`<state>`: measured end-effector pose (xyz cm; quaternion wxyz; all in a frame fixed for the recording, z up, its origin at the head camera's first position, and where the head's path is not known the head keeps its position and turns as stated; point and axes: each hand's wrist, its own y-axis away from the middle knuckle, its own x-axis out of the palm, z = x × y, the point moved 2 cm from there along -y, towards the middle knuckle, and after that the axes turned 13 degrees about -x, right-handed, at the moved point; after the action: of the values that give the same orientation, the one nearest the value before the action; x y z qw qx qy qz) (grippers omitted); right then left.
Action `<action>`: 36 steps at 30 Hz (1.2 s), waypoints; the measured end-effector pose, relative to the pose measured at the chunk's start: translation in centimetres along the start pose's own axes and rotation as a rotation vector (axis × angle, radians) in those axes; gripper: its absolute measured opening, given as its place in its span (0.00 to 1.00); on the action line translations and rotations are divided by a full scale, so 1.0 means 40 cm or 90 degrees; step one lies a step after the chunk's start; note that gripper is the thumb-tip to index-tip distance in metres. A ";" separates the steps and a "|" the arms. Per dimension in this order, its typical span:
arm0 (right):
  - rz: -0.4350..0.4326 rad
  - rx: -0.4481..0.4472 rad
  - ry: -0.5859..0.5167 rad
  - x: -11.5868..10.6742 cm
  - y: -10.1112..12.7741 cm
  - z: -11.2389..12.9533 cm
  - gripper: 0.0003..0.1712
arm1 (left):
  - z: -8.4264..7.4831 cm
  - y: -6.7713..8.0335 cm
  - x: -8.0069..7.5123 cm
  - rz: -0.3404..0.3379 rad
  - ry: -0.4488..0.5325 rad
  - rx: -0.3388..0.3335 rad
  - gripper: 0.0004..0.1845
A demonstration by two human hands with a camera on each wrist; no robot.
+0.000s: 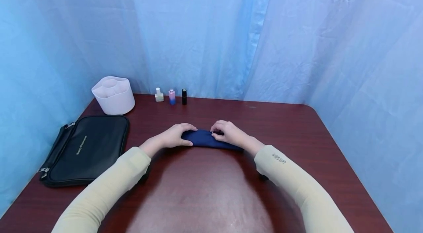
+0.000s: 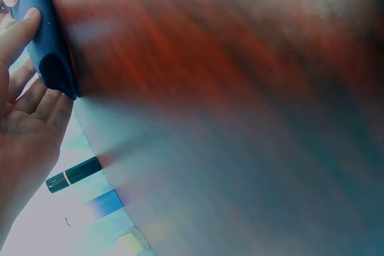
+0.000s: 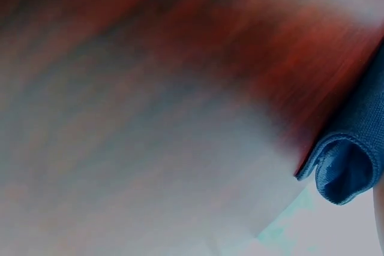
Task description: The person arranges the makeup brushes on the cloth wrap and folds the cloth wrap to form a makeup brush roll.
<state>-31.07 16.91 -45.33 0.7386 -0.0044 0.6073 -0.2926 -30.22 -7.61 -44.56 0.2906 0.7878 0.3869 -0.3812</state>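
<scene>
Navy pouch (image 1: 208, 139) lies mid-table (image 1: 297, 133); left hand (image 1: 175, 136) grasps its end, right hand (image 1: 228, 133) pinches its top. Black bag (image 1: 86, 148), white caddy (image 1: 113, 95) and three bottles (image 1: 172, 96) stand well clear.

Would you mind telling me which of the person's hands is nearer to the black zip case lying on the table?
Left. The left hand grips the blue pouch end facing the black zip case; the right hand pinches the pouch farther away.
</scene>
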 end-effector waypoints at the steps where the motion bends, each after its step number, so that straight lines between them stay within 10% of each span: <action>1: -0.002 -0.005 0.006 0.001 0.000 0.000 0.04 | 0.000 0.001 0.000 0.002 0.001 0.001 0.29; 25: 0.034 0.040 -0.035 0.010 -0.003 0.002 0.07 | 0.008 0.013 -0.001 -0.005 -0.006 0.011 0.29; 36: -0.014 0.103 -0.021 -0.161 0.038 0.043 0.22 | -0.020 0.077 -0.084 -0.123 -0.011 -0.002 0.32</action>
<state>-29.47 20.41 -39.67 0.7434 0.0439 0.5691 -0.3486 -28.73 -9.95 -40.83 0.2568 0.7431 0.4591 -0.4136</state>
